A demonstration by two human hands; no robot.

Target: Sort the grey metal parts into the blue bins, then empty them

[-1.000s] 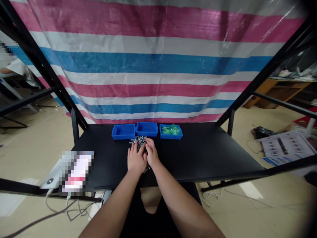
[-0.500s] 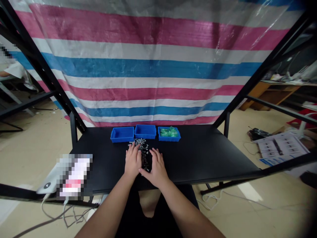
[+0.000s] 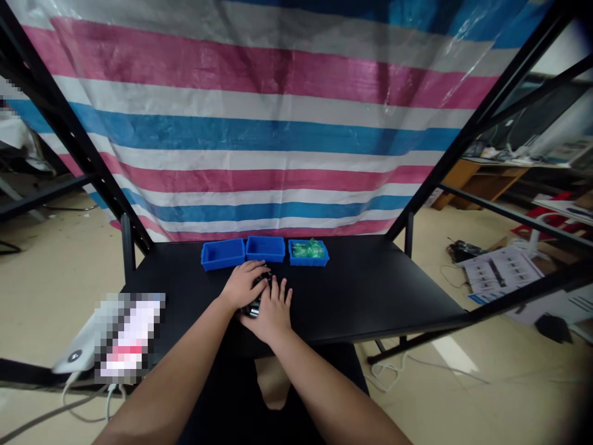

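Observation:
A pile of small metal screws [image 3: 253, 308] lies on the black tabletop, largely covered by my hands. My left hand [image 3: 241, 285] reaches over the far left side of the pile, palm down, its fingers stretched toward the right. Close against the near right side, my right hand [image 3: 274, 313] has its fingers spread and its thumb pointing left. Both hands are open and cupped around the screws, almost touching each other. Just beyond them stand a left blue bin [image 3: 223, 254] and a middle blue bin [image 3: 265, 250], both with bare floors.
A right blue bin [image 3: 309, 262] holds green plastic packets [image 3: 309, 248]. Behind the black table [image 3: 365, 296] hangs a striped tarp [image 3: 278, 136] on a black frame. At the table's left end lie a white device [image 3: 81, 349] with cables and a blurred-out phone-like thing.
My hands have drawn closer together around the screws, gathering them into a tighter pile. The left hand now lies across its far side. The view has shifted slightly.

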